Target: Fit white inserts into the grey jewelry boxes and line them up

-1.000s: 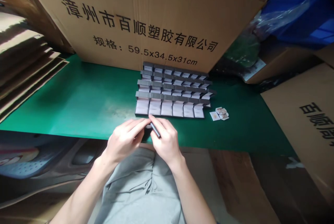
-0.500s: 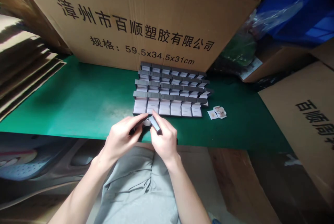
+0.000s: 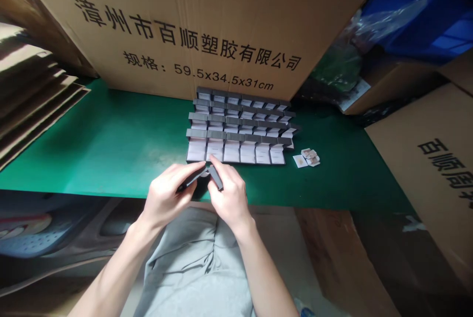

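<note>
Both hands meet over the front edge of the green table [image 3: 111, 144]. My left hand [image 3: 166, 196] pinches one half of a small grey hinged box [image 3: 205, 178], and my right hand [image 3: 227, 194] grips the other half, a grey flap tilted up between its fingers. The box is partly spread apart. Just beyond the fingertips lie several rows of open grey boxes with white inserts [image 3: 238, 127], packed side by side. A few small white cards [image 3: 307, 158] lie right of those rows.
A big cardboard carton with printed characters [image 3: 192, 26] stands behind the rows. Flat cardboard sheets [image 3: 33, 95] are stacked at the left. Another carton [image 3: 432, 169] sits at the right, with blue plastic [image 3: 424, 12] and a dark bag behind it.
The two halves of the small grey box have spread apart between my hands. Both hands shifted slightly to the left and further from me.
</note>
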A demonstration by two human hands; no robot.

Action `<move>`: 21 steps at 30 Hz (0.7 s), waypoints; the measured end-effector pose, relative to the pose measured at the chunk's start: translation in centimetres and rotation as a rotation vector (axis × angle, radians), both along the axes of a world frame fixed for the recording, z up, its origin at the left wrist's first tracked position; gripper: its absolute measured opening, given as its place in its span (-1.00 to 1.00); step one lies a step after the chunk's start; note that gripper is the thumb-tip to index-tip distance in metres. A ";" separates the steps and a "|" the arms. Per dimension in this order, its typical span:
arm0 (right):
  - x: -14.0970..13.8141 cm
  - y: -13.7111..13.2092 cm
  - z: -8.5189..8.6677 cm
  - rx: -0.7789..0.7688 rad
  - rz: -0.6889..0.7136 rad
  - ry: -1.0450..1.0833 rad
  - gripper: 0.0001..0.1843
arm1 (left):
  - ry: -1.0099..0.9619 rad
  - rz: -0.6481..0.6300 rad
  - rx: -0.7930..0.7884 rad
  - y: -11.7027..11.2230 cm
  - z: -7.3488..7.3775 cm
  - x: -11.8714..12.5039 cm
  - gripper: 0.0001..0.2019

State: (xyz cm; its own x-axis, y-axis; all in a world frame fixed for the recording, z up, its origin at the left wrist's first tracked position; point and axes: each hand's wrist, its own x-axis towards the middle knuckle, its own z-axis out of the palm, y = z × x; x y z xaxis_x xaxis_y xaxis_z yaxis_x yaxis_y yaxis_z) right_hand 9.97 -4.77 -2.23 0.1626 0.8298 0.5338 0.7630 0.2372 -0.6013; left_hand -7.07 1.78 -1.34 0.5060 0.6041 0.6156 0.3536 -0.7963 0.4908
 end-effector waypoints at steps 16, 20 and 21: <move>-0.4 -0.1 -0.5 0.028 -0.056 -0.061 -0.48 | 0.024 0.021 0.003 0.0 0.0 0.3 -0.67; -0.5 -0.1 -0.6 0.038 -0.067 -0.063 -0.50 | 0.021 0.028 0.012 0.2 -0.2 0.3 -0.66; -0.5 -0.1 -0.6 0.041 -0.066 -0.066 -0.50 | 0.019 0.028 0.010 0.2 -0.2 0.3 -0.66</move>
State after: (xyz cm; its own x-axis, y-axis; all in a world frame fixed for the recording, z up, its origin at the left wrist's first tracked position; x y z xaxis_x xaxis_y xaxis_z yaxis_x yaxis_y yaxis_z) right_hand 9.42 -4.86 -2.82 0.1798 0.7957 0.5783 0.8156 0.2081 -0.5399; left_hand -6.75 1.97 -1.51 0.5007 0.6119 0.6124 0.3849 -0.7910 0.4756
